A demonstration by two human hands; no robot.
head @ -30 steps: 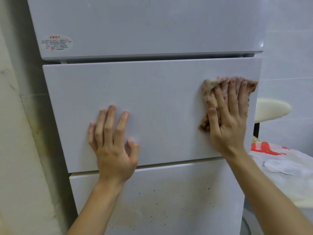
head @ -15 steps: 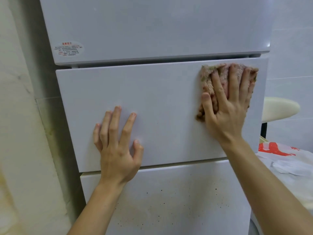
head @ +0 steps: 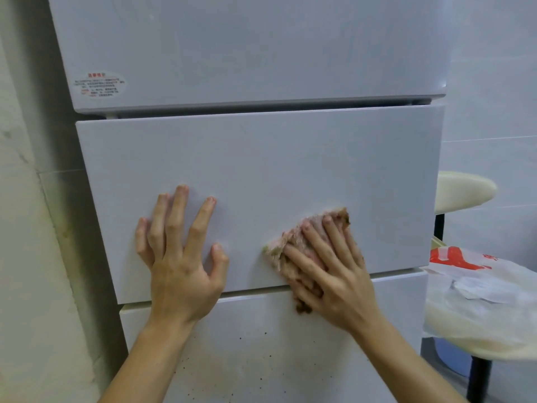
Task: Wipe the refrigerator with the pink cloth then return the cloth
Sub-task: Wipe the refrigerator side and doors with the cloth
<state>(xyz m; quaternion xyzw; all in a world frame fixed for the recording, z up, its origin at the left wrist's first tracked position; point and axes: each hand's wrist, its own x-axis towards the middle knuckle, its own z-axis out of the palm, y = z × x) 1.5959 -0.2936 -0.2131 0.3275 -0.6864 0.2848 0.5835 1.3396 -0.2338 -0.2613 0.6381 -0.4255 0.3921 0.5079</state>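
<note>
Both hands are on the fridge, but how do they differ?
The left hand lies bare on the middle door, while the right hand presses the pink cloth against it. The left hand's fingers point up and spread wide; the right hand's slant up to the left and lie closer together. Both hands lie flat with straight fingers, their heels crossing the seam onto the lower door.
</note>
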